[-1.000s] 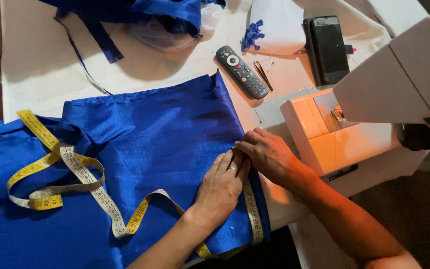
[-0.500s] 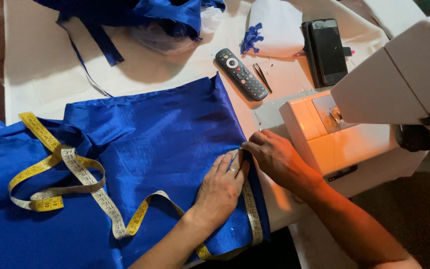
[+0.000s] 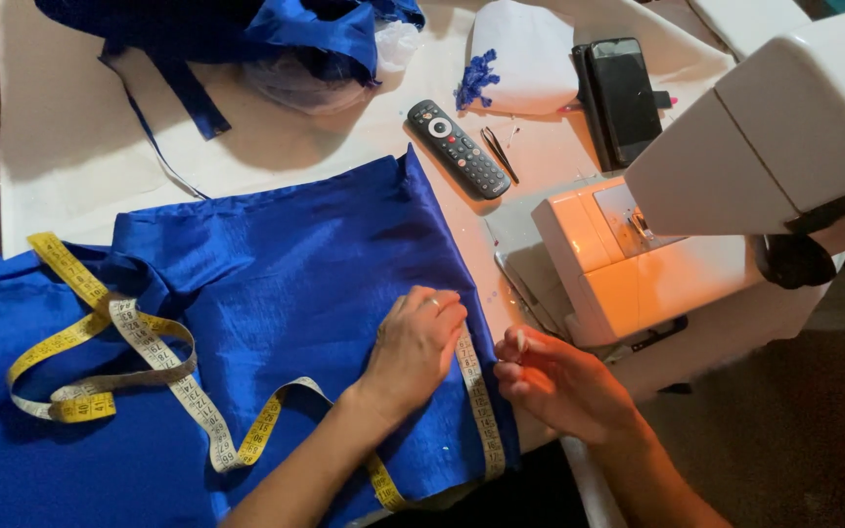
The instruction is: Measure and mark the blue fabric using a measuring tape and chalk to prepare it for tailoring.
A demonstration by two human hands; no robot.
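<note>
Left hand [image 3: 415, 347] lies flat, fingers spread, pinning the yellow tape measure [image 3: 476, 391] against the blue fabric's [image 3: 276, 284] right edge, so neither slips on the surface [image 3: 61, 147]. Right hand [image 3: 559, 386] hovers just beside the edge, fingers curled; anything pinched, cannot tell.

1. The fabric [image 3: 276, 293] is shiny royal blue.
2. The tape measure [image 3: 149, 352] is yellow and white with dark markings.
3. The remote control [image 3: 459, 149] is black with a white ring.
4. The sewing machine [image 3: 696, 196] is white.
5. The phone [image 3: 623, 98] is black.
</note>
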